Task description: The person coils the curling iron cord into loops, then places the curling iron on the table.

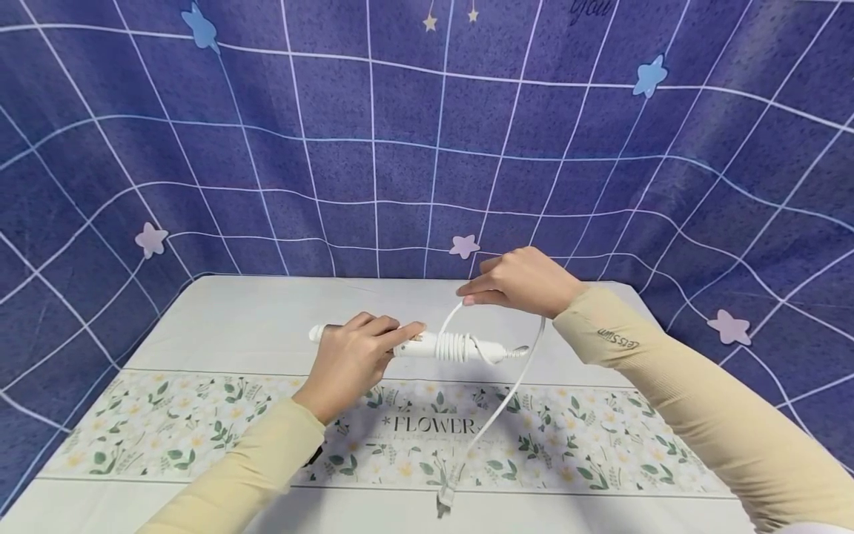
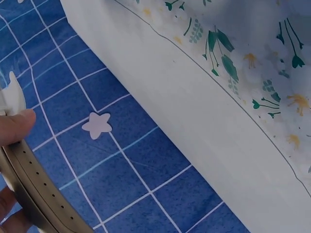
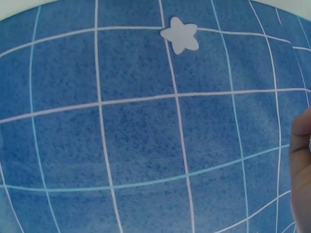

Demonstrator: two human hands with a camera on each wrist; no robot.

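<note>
My left hand [image 1: 353, 360] grips a white hair straightener [image 1: 420, 347] held level above the table. In the left wrist view, part of the hair straightener [image 2: 41, 187] shows a gold face with a row of small holes, and the thumb lies beside it. White cord [image 1: 452, 347] is wound in several coils round its handle. Up and to the right, my right hand [image 1: 520, 282] pinches the cord between thumb and fingers. The loose end hangs down from that hand to a plug [image 1: 446, 497]. Only some fingers [image 3: 301, 150] appear at the right wrist view's edge.
Below the hands is a table with a white cover [image 1: 220, 311] and a flower-printed band [image 1: 220, 423] lettered FLOWER. A blue gridded cloth [image 1: 400, 170] with star shapes hangs behind and at both sides. A small black object [image 1: 313, 455] shows partly beside the left sleeve.
</note>
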